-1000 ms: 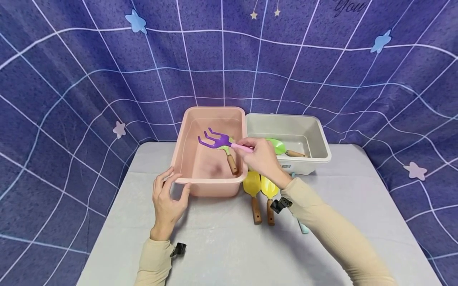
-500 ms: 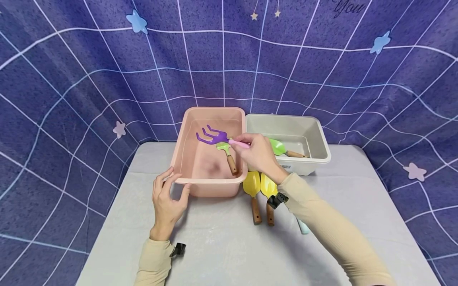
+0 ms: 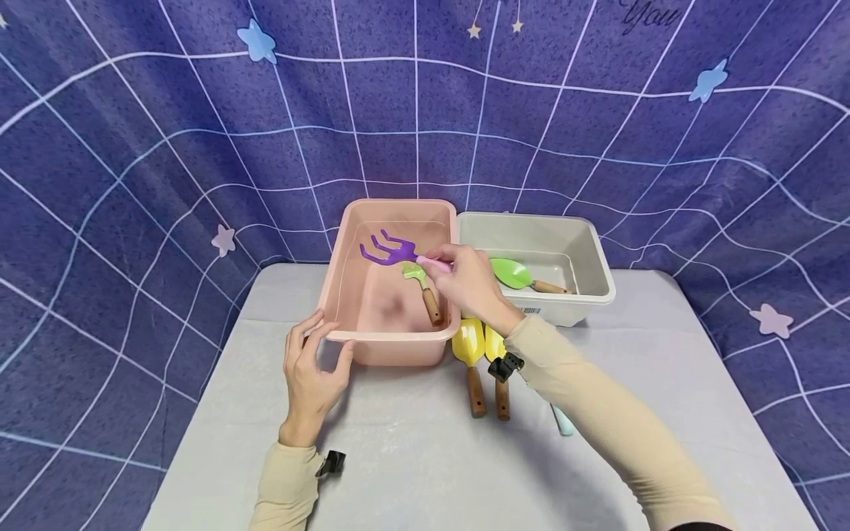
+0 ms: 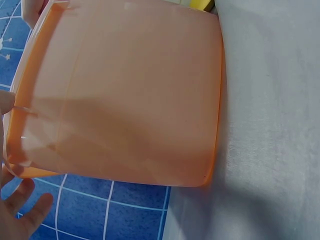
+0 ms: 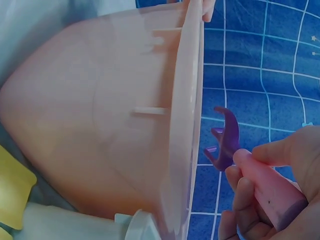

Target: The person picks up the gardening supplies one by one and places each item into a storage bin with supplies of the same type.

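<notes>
A toy garden hand rake (image 3: 396,254) with a purple three-tined head and pink handle hangs over the pink bin (image 3: 398,335). My right hand (image 3: 468,280) grips its handle above the bin's right rim; the right wrist view shows thumb and fingers round the pink handle (image 5: 272,192). My left hand (image 3: 312,380) holds the bin's near left corner, thumb against the front wall and fingers at the rim. Inside the bin lies a small green-headed tool (image 3: 430,304) with a wooden handle.
A light grey bin (image 3: 584,298) stands against the pink bin's right side, holding a green trowel (image 3: 511,273). Two yellow shovels (image 3: 468,343) with wooden handles lie in front. A light blue handle (image 3: 563,422) shows beside my right forearm. A blue patterned cloth (image 3: 425,96) hangs behind.
My right hand has moved slightly left with the hand rake, uncovering more of the green-headed tool and the green trowel. My left hand stays at the bin's corner.
</notes>
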`<state>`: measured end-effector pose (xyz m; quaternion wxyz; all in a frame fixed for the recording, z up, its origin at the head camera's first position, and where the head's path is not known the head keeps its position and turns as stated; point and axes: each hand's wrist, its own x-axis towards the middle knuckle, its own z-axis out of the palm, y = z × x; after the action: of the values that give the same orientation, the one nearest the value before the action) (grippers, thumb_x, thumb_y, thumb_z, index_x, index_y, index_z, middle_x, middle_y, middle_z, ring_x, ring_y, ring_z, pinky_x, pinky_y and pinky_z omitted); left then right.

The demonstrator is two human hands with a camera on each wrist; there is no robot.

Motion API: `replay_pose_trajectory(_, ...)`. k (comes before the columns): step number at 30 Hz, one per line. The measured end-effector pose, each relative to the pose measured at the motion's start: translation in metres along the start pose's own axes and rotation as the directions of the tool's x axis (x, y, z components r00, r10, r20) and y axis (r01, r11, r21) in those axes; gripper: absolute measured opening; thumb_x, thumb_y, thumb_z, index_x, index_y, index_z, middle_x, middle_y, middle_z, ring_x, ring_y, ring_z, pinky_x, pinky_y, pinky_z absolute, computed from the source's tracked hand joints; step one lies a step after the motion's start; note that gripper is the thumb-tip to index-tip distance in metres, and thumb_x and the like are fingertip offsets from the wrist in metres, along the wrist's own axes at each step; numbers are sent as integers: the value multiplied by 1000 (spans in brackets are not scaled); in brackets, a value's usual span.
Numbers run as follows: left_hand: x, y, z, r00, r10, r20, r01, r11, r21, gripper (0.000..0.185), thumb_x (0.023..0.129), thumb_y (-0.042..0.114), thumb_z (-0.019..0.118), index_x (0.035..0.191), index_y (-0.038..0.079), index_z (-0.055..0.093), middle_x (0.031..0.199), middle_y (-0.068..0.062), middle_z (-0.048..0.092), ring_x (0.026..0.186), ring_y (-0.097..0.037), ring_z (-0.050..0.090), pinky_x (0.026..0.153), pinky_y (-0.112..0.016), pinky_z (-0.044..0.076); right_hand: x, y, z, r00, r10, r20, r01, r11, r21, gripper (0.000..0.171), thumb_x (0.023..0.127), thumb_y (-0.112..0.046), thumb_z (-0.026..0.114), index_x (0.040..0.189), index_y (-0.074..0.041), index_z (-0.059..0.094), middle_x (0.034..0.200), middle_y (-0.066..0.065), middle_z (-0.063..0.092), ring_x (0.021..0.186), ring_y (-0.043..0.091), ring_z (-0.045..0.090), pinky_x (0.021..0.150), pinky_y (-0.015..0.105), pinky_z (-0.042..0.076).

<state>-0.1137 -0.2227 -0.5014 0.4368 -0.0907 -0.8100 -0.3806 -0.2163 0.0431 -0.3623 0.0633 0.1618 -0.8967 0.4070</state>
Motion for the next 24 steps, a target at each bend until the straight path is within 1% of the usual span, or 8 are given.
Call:
replay_pose_trajectory(7,0,0,1,1000,3,-7,-3,1000,-2,37,84,24,84,114,3,79,136,-20,69,124,-45,61,99,-52,45,4,-1,5,1000,-17,-9,17,1000,-11,24,100,-37,73,111,-18,83,96,-2,82,81,15,69,72,32,53)
replay_pose_trajectory(15,0,1,0,1000,-5,-6,5,1000,2,36,84,23,85,114,3,79,136,-19,69,125,-44,61,106,-37,43,7,-5,9,1000,3,14,-3,1000,9,23,102,-34,72,110,-16,82,89,-2,79,74,14,64,67,30,50)
replay_pose_trajectory(17,0,1,0,1000,-5,-5,5,1000,3,36,84,23,84,114,3,79,136,-19,69,125,-44,62,106,-36,44,7,-7,10,1000,5,18,-6,1000,15,23,102,-34,71,110,-15,82,89,-2,79,74,13,64,67,29,50)
replay_pose_trajectory(24,0,1,1,1000,0,-7,0,1000,8,37,84,23,84,114,3,79,136,-20,69,124,-44,61,102,-43,44,7,-8,12,999,19,32,-19,1000,17,24,101,-34,71,112,-15,82,90,-2,80,75,14,65,69,31,50)
